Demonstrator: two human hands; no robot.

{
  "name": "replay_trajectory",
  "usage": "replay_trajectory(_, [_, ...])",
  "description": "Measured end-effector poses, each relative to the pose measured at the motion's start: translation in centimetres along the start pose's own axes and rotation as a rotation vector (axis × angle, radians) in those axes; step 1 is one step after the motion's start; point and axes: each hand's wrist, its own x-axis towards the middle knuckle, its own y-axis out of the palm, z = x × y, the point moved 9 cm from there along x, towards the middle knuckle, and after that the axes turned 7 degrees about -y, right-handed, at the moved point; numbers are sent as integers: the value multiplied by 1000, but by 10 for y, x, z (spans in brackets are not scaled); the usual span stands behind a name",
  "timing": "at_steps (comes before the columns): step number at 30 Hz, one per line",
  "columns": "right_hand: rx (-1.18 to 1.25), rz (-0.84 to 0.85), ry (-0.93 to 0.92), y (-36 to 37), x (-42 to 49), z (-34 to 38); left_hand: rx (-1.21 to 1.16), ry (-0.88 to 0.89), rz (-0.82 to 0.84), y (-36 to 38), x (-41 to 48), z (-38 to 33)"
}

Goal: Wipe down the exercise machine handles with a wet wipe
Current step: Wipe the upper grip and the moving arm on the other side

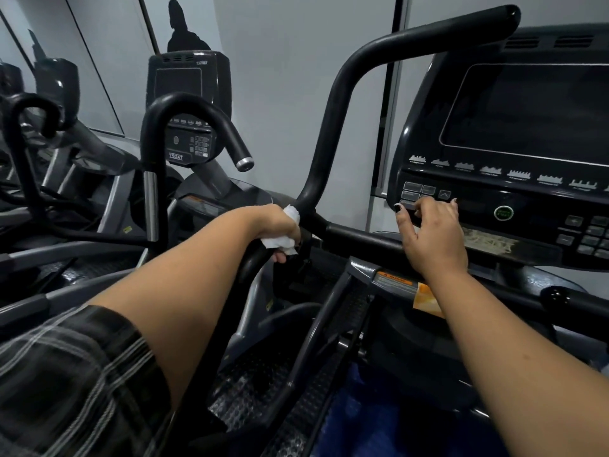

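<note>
So, left hand (275,225) is curled tight round the black handle (333,120) w/ the white wipe (280,242) bunched btwn palm and bar, right at the low bend where it meets the crossbar (362,239). Bits of wipe poke out above and below the fingers. Right hand (431,235) is loose, fingers spread, holding nothing, tips up by the buttons (418,191) on the console (527,127), palm over the crossbar.
</note>
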Motion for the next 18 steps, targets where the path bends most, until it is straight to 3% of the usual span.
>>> replay_trajectory(3, [-19,31,2,3,0,-1,-27,-58,-37,-3,-8,17])
replay_trajectory(6, [-27,67,-6,4,1,1,9,-125,-295,-21,-15,38])
replay_trajectory(14, [-41,132,2,3,-3,9,524,11,-784,-18,-73,33])
replay_trajectory(18, [-33,136,21,0,-3,10,482,46,-749,-4,-81,34])
